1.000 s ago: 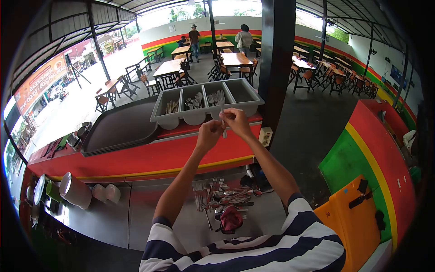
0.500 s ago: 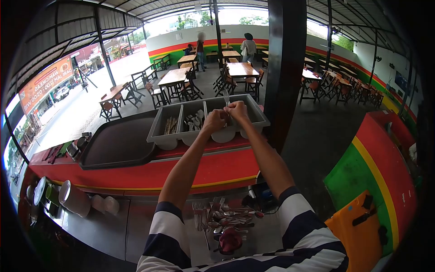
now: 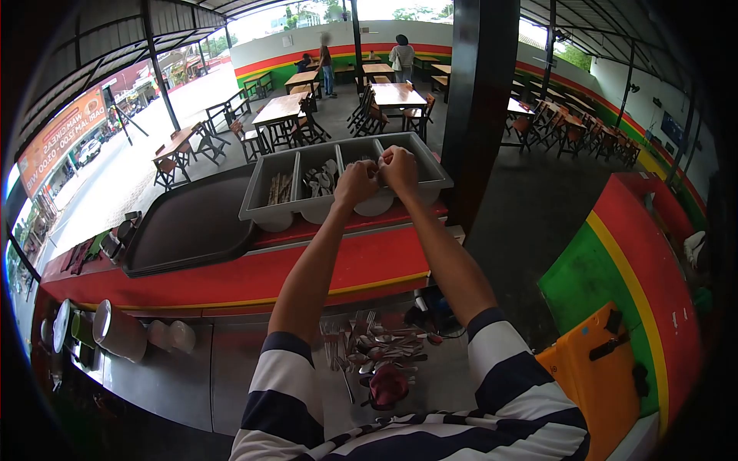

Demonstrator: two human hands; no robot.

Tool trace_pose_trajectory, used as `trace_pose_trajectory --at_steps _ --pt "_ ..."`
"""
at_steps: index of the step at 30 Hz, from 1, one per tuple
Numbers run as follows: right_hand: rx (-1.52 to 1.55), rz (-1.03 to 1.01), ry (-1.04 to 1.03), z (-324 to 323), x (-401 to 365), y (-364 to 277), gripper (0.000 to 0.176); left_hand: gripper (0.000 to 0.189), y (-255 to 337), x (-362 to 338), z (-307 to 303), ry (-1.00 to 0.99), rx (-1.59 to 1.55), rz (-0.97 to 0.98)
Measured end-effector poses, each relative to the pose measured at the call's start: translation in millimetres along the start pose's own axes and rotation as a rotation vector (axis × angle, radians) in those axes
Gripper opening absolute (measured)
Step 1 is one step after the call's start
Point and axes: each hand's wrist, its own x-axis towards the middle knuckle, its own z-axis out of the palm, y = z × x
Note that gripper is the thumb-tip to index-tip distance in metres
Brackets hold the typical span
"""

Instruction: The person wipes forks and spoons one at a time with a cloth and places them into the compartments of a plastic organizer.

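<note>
Both hands are close together over the right part of a grey cutlery bin (image 3: pixel 265 211). My left hand (image 3: pixel 357 183) has its fingers curled; whatever is in it is hidden. My right hand (image 3: pixel 399 169) is pinched beside it, and what it holds is too small to make out. Spoons (image 3: pixel 320 179) lie in one compartment of the bin, and thin brownish sticks (image 3: pixel 280 188) lie in the leftmost one. Below my arms, a pile of forks and spoons (image 3: pixel 380 347) rests on the steel counter (image 3: pixel 246 376), with a dark red cloth (image 3: pixel 387 386) at its near side.
A dark tray (image 3: pixel 188 223) lies left of the bin on the red ledge (image 3: pixel 346 265). Bowls and plates (image 3: pixel 119 332) stand at the lower left. A black post (image 3: pixel 488 115) rises right of the bin. An orange case (image 3: pixel 596 373) stands at the right. People (image 3: pixel 402 58) are among far tables.
The view has shifted slightly, and the bin sits a little higher in it. The fork that stuck up above my right hand no longer shows there.
</note>
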Motion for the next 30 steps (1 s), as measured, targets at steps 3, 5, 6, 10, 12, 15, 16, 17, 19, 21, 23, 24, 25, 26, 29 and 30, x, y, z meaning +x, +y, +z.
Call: trace_pose_trajectory --at_steps 3,5,6,10,12,15,16,17,19,21,23,24,25,26,29,30 --pt "0.158 -0.129 0.050 -12.7 -8.2 -13.2 0.013 0.018 4.7 -10.0 -2.1 0.188 -0.174 0.153" --pt "0.299 -0.178 0.069 -20.0 -25.7 -20.4 0.013 0.016 11.6 -25.3 -11.8 0.274 -0.306 0.272" --pt "0.376 -0.188 0.081 -30.7 -38.3 -28.3 0.013 0.011 16.4 -36.7 -13.6 0.344 -0.369 0.324" --pt "0.604 -0.076 0.033 -55.4 -137.1 -34.6 0.018 0.014 27.8 -135.3 -13.7 0.311 -0.458 0.078" --pt "0.571 0.071 -0.116 -58.5 -234.1 -16.1 0.019 0.013 13.8 -213.9 14.4 0.309 -0.519 -0.004" --pt "0.494 0.310 -0.499 -78.9 -402.3 8.2 0.020 0.013 -40.4 -364.3 87.1 0.181 -0.637 -0.280" --pt "0.407 0.222 -0.647 -101.8 -484.5 12.0 0.030 0.015 -54.2 -454.2 121.6 0.180 -0.573 -0.443" --pt "0.325 0.108 -0.763 -118.2 -529.7 14.7 0.040 0.018 -63.3 -509.9 144.9 0.178 -0.502 -0.567" --pt "0.205 -0.037 -0.888 -145.1 -572.8 19.1 0.056 0.024 -57.2 -573.0 156.6 0.136 -0.218 -0.647" --pt "0.148 0.007 -0.976 -158.6 -598.5 20.1 0.068 0.032 -53.5 -607.4 159.3 0.104 -0.072 -0.687" --pt "0.141 0.254 -1.033 -159.2 -596.1 21.2 0.078 0.040 -50.4 -613.8 158.2 0.088 -0.072 -0.713" --pt "0.192 0.377 -1.032 -160.1 -592.9 16.9 0.079 0.040 -50.0 -611.7 157.2 0.086 -0.026 -0.722" --pt "0.243 0.497 -1.025 -157.8 -588.8 11.9 0.081 0.040 -51.7 -605.5 155.5 0.088 0.021 -0.729" --pt "0.166 0.424 -0.996 -153.4 -587.7 8.2 0.081 0.040 -54.7 -600.4 153.5 0.078 0.017 -0.747" --pt "-0.047 0.282 -0.959 -145.0 -598.9 -5.1 0.079 0.037 -62.6 -600.7 156.8 0.123 0.054 -0.802" --pt "-0.116 0.286 -0.964 -140.6 -602.9 -9.5 0.077 0.035 -66.5 -603.1 155.9 0.154 0.082 -0.814"
